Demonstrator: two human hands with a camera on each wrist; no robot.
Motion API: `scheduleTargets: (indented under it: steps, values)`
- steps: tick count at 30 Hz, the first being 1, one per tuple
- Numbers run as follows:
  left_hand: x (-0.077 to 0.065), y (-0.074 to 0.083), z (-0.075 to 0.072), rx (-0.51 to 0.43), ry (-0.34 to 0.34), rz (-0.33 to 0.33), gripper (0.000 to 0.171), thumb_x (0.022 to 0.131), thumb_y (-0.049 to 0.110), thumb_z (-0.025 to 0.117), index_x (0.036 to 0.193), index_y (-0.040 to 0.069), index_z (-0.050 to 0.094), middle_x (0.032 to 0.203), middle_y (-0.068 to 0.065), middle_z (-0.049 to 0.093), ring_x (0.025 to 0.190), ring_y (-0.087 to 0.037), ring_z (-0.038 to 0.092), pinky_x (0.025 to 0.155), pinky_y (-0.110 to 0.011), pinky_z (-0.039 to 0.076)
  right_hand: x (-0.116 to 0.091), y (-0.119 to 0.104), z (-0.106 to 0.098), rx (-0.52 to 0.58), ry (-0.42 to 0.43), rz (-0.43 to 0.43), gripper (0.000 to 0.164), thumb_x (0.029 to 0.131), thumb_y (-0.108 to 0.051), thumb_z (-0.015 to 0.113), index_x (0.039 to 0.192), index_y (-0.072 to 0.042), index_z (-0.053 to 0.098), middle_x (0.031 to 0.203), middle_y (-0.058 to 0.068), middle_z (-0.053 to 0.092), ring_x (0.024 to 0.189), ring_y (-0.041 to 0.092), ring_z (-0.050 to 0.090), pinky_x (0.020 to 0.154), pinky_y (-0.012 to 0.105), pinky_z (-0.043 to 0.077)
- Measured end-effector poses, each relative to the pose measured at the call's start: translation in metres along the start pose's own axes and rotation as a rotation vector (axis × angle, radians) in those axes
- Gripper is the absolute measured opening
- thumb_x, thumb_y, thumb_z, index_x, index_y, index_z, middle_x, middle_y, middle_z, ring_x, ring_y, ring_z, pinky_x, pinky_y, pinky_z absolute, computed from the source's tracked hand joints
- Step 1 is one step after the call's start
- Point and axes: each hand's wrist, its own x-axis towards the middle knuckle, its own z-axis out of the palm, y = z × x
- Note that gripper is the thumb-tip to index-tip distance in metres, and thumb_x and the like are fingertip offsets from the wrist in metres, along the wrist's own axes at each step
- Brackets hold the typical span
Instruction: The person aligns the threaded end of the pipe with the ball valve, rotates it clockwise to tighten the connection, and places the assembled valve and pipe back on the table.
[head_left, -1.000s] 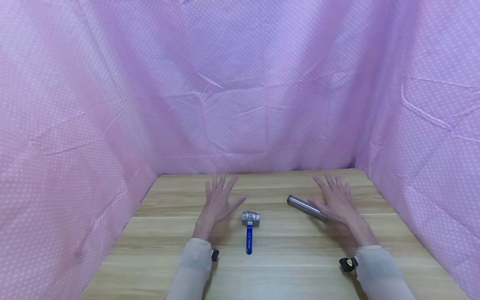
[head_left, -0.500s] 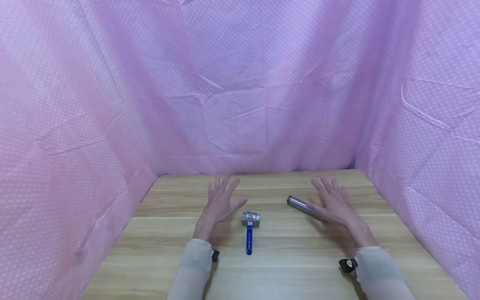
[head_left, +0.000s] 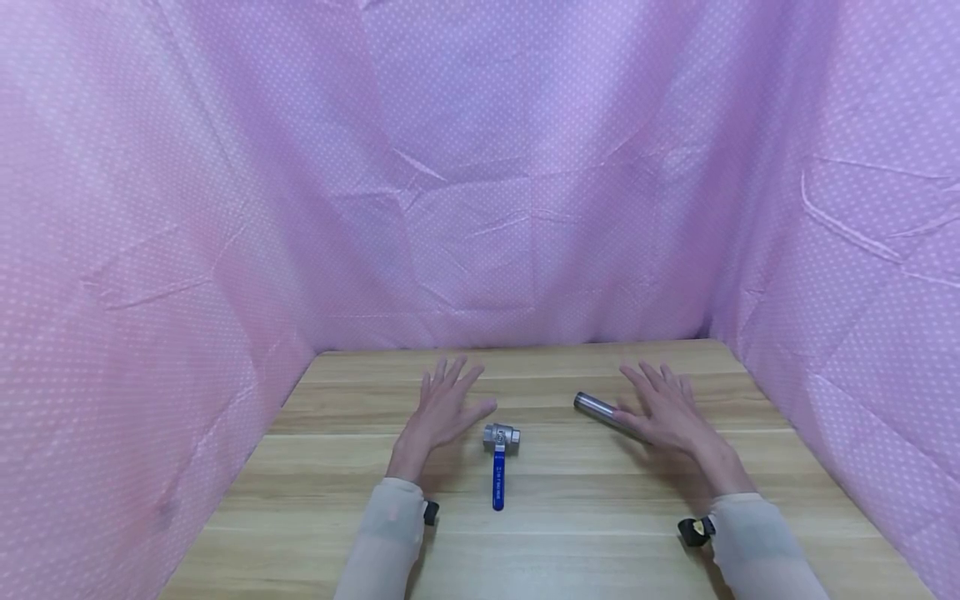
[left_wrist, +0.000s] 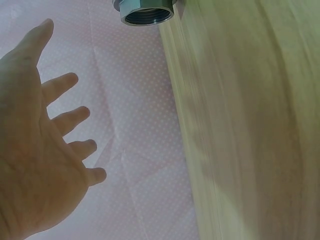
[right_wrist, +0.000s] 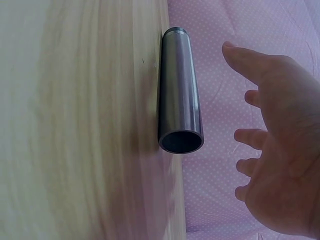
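Left hand and right hand are released, fingers spread; a blue-handled ball valve lies near the left, a metal pipe partly beneath the right

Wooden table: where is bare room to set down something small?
Bare tabletop lies between the valve and the pipe, and, on the near side, between the sleeves. Crowded: the pipe's near end, which the right hand partly covers in the head view, and the valve's left side, near the left hand.
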Motion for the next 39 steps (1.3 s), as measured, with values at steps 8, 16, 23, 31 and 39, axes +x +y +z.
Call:
scheduleTargets:
  steps: [8,16,23,31,39]
  values:
    - [0.0,-0.002,0.0,-0.034,-0.057,0.016,0.077,0.111,0.062,0.063,0.173,0.02,0.047,0.188,-0.018,0.023,0.177,-0.05,0.006,0.14,-0.079,0.001,0.0,-0.002,0.002,-0.017,-0.032,0.01,0.089,0.106,-0.054,0.074,0.175,-0.01,0.038,0.178,0.04,0.028,0.163,0.075,0.018,0.13,0.091,0.01]
    - [0.001,-0.004,0.002,-0.036,-0.1,0.019,0.076,0.11,0.06,0.065,0.172,0.019,0.047,0.187,-0.02,0.026,0.176,-0.053,0.012,0.14,-0.079,0.005,-0.002,-0.002,0.003,-0.003,-0.061,0.02,0.086,0.107,-0.053,0.073,0.173,-0.011,0.039,0.178,0.039,0.029,0.163,0.074,0.019,0.129,0.092,0.012]
    - [0.002,-0.006,0.004,-0.045,-0.139,0.026,0.078,0.111,0.063,0.062,0.173,0.018,0.046,0.186,-0.022,0.03,0.173,-0.056,0.019,0.139,-0.081,0.013,-0.003,0.002,0.005,-0.006,-0.086,0.021,0.087,0.107,-0.055,0.073,0.174,-0.01,0.039,0.178,0.039,0.03,0.162,0.074,0.02,0.129,0.091,0.013]
    - [0.001,-0.006,0.005,-0.055,-0.15,0.023,0.079,0.111,0.062,0.062,0.174,0.018,0.044,0.186,-0.02,0.03,0.173,-0.055,0.02,0.14,-0.079,0.013,-0.006,0.008,0.006,0.078,-0.099,0.015,0.09,0.105,-0.044,0.08,0.176,-0.012,0.036,0.179,0.03,0.037,0.165,0.061,0.031,0.133,0.083,0.022]
    - [0.0,-0.006,0.006,-0.067,-0.176,0.021,0.083,0.11,0.067,0.06,0.176,0.021,0.04,0.188,-0.016,0.025,0.175,-0.049,0.02,0.141,-0.075,0.018,-0.007,0.008,0.006,0.149,-0.132,0.028,0.091,0.101,-0.04,0.085,0.176,-0.018,0.038,0.176,0.024,0.046,0.16,0.054,0.047,0.13,0.078,0.038]
